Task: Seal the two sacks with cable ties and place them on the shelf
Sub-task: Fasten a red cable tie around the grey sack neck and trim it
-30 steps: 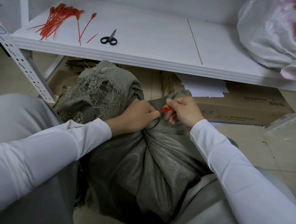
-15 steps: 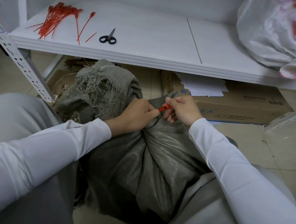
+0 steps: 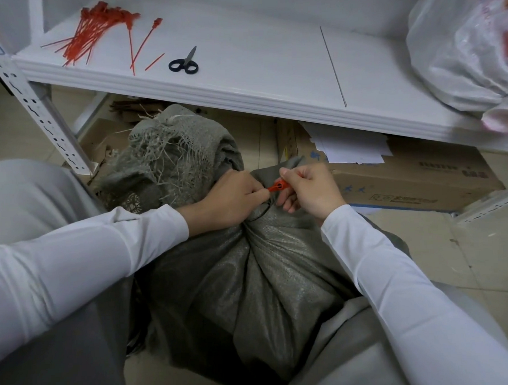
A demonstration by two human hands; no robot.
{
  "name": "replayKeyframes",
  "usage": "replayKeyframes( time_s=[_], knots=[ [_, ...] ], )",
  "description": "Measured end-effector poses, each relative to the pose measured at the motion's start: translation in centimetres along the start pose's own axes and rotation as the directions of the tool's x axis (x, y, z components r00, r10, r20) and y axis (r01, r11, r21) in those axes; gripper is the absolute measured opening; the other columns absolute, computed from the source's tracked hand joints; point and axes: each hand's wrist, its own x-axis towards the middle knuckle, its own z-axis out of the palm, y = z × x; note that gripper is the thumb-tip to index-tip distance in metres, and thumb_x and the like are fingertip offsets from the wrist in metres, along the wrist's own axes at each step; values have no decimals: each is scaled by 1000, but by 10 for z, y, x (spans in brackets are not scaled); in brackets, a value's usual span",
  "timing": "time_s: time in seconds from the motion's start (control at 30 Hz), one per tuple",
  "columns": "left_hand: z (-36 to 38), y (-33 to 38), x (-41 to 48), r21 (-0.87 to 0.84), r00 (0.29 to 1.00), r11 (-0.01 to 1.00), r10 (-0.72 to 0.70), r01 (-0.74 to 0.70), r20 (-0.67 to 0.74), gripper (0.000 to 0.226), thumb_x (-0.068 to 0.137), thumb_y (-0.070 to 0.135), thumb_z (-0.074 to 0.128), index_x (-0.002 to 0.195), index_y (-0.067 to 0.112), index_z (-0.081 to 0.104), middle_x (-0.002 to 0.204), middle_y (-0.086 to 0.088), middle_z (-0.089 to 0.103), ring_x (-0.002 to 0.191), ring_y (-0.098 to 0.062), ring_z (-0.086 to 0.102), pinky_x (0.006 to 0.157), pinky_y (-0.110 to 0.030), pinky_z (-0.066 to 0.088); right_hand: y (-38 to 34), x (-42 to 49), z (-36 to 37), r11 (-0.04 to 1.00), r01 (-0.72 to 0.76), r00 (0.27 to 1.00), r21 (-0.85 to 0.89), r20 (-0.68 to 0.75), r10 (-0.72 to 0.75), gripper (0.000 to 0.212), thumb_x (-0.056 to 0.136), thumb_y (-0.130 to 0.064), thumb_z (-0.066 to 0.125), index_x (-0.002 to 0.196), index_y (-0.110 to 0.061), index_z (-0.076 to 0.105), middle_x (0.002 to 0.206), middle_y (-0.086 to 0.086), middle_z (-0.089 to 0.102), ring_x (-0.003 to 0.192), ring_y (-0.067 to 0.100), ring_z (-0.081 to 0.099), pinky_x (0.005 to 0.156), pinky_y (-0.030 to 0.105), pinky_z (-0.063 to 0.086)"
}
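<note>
Right now the sack (image 3: 251, 280) stands on the floor between the person's knees, just near of the shelf (image 3: 242, 95), with its neck bunched up. The left hand (image 3: 232, 199) is curled tight around that neck. The right hand (image 3: 308, 189) pinches the red head of the tie (image 3: 279, 186) between thumb and forefinger, its other fingers loosely curled. The strap is hidden under the hands, so I cannot tell whether it is threaded yet.

The main risk, as I judge it, is the left grip easing. The gathers would spread and the loop would close on only part of the cloth. The small head could also slip from so fine a pinch. Loose strands from the frayed mouth (image 3: 171, 146), just left of the hands, might snag in the lock. A loop set too close to that mouth could slide off when the sack is lifted. Spare ties (image 3: 97, 29) lie far left on the shelf.
</note>
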Motion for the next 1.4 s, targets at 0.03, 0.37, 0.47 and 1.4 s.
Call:
replayKeyframes(
  time_s=[0.03, 0.37, 0.47, 1.4],
  knots=[
    [0, -1, 0, -5, 1000, 1000, 5, -5, -3, 53, 87, 13, 56, 42, 16, 30, 40, 5, 28, 40, -10, 26, 46, -27, 24, 0, 0, 0, 1000, 4, 1000, -6, -1, -4, 33, 100, -22, 48, 77, -8, 67, 57, 12, 67, 44, 20, 58, 44, 24, 46],
    [2, 1, -2, -126, 999, 991, 44, -45, -8, 47, 92, 13, 53, 49, 4, 38, 47, -3, 35, 44, -7, 29, 53, -10, 29, 1, 3, -1, 1000, -15, 997, 8, -70, 16, 32, 99, -21, 50, 77, -6, 68, 57, 12, 67, 44, 20, 58, 43, 24, 45],
    [3, 2, -2, -164, 999, 986, 34, -34, -2, 52, 95, 19, 53, 49, 1, 38, 47, -4, 32, 44, -8, 27, 49, -12, 26, 1, 3, -1, 1000, -13, 998, -3, -65, 13, 32, 99, -21, 50, 77, -6, 67, 58, 13, 67, 45, 22, 59, 44, 25, 46],
    [6, 1, 0, -28, 1000, 1000, 0, 0, -15, 54, 87, 12, 56, 41, 19, 30, 39, 5, 29, 39, -10, 27, 43, -22, 22, -2, -3, 1, 1000, 18, 999, 0, -51, -18, 31, 99, -22, 51, 77, -8, 68, 57, 11, 67, 46, 21, 59, 43, 23, 45]
  ],
)
